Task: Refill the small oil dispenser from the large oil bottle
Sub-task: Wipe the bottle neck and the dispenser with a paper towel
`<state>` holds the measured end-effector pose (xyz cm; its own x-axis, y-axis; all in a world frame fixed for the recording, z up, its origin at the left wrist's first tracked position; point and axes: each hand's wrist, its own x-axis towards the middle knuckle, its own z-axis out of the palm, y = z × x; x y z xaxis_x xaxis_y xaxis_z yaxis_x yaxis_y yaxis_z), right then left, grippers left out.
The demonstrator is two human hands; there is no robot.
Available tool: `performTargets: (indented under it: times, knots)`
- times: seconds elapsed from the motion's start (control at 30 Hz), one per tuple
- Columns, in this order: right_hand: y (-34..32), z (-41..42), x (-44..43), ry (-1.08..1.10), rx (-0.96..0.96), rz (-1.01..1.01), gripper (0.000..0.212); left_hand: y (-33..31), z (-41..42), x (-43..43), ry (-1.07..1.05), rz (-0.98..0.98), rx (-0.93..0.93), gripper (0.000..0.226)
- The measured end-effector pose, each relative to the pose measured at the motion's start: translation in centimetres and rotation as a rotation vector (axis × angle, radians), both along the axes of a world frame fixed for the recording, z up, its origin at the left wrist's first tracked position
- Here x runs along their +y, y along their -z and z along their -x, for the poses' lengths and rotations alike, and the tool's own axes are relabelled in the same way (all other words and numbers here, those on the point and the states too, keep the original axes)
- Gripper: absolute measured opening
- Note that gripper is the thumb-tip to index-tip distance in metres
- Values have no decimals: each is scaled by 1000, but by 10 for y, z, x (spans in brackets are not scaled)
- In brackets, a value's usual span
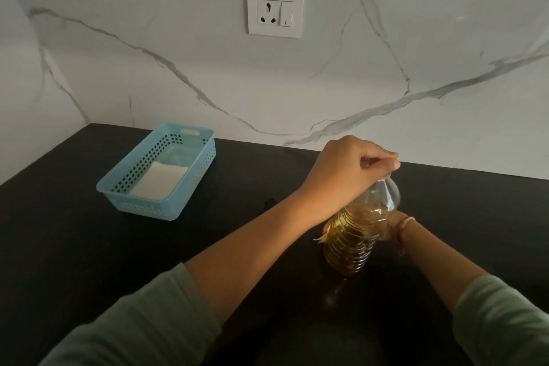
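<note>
left hand (353,169) curls over the top of the near-upright ribbed clear plastic oil bottle (353,242), probably pinching its hidden cap; right hand (388,227) grips the body.

Amber oil bottle (353,235) (ribbed); blue basket (160,169).

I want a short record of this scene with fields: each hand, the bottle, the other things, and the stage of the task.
left hand: left hand curled over the top of the oil bottle; the cap is hidden under it
right hand: right hand grips the bottle's middle from behind
bottle: clear, ribbed, part full of golden oil, standing on the black counter
other things: blue basket to the left, apart from the bottle, with a white flat thing inside; socket on the wall
small dispenser: not in view
stage: no pouring yet
</note>
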<state>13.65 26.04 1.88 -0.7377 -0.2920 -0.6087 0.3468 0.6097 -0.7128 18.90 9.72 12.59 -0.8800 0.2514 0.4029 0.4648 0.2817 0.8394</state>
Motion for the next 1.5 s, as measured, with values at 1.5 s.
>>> performTargets:
  times: [1.5]
  knots:
    - [25,-120,-10,152,1590,-278,12,-2,3,-2,-14,45,61,16]
